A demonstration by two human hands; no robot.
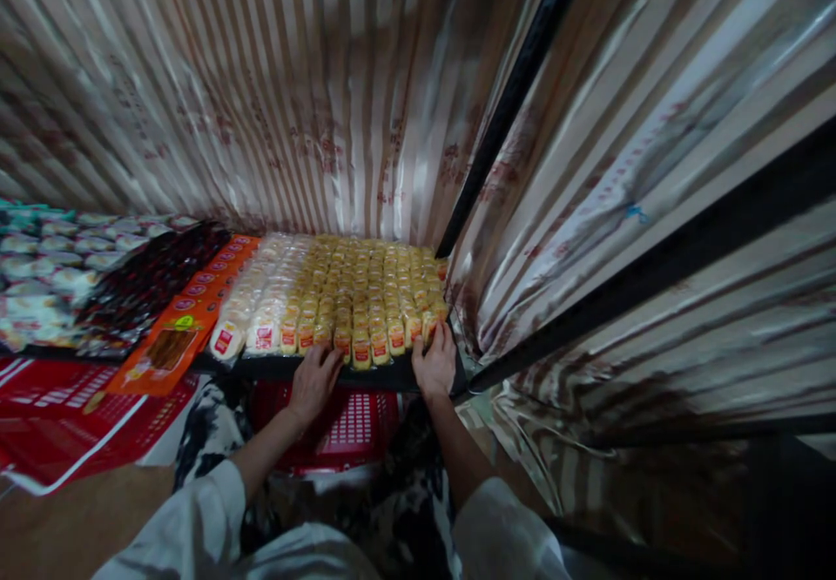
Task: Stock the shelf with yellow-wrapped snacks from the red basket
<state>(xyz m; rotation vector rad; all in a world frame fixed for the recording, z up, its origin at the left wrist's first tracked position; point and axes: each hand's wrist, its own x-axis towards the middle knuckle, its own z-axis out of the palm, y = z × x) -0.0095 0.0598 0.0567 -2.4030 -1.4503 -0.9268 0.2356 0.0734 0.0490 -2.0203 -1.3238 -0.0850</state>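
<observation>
Small yellow wrapped snack packets [361,347] with red-and-white labels stand in tight rows on a dark shelf [385,377]. My left hand [316,381] is at the shelf's front edge, its fingertips touching the front-row packets. Over at the right end, my right hand [435,362] has its thumb and fingers apart against the last front packets. Both hands look open, with no packet lifted. Left of the yellow rows lie paler wrapped packets [265,332] with red labels.
An orange printed package [186,310] overhangs the shelf, beside dark shiny packets [150,288] and white packets [58,253]. Below are a red basket [353,428] and a red crate-like thing [71,414]. Striped plastic sheeting [366,92] and black posts [509,110] enclose the back and right.
</observation>
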